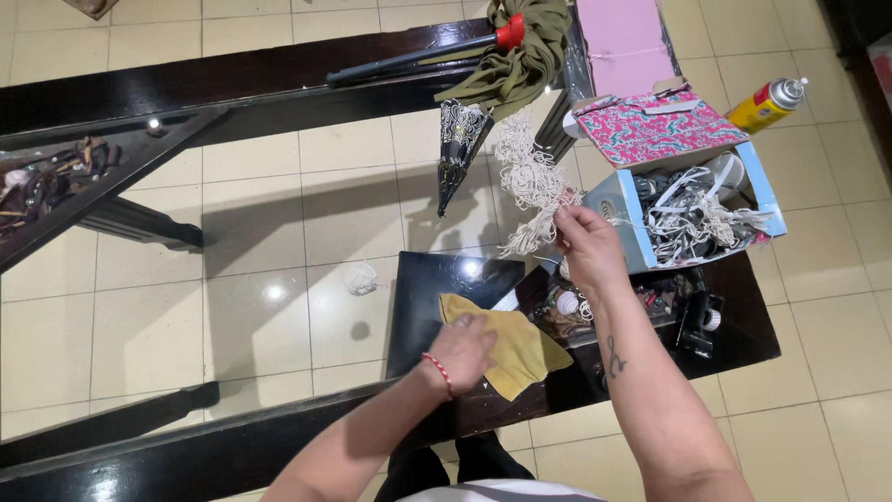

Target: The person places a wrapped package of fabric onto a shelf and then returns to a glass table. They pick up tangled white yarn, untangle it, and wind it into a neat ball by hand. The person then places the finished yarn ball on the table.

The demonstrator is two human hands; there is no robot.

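The left hand lies flat, fingers spread, pressing a yellow cloth on the dark bench. The right hand is pinched shut on a tangle of cream cord, holding it up just beside the open box.

Risks, as I judge them: the cord hangs in loose loops and could snag on the black pointed piece or the box flap, tipping the box. The bench top looks like glass, so small things near its edge, such as the little white ball, could roll off.

The box holds a jumble of white and grey cords and straps; its pink patterned lid stands open behind. A yellow spray can lies apart on the floor.
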